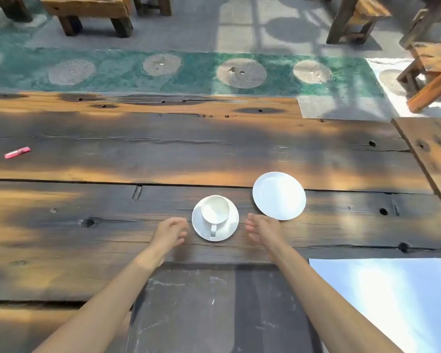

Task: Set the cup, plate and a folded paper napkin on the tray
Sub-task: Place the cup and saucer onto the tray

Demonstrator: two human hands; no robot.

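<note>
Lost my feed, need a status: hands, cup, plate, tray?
Left hand and right hand open, empty, flanking cup on its saucer. Plate on table, beyond the right hand. Dark tray near edge, bare. Nothing blocking.

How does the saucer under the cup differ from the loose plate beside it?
The saucer carries the cup; the plate carries nothing. The saucer looks smaller than the plate. The saucer sits between the two open hands, left hand and right hand; the plate lies farther back, by the right hand only. Both are round, white, and on the wooden table, not yet on the dark tray.
</note>
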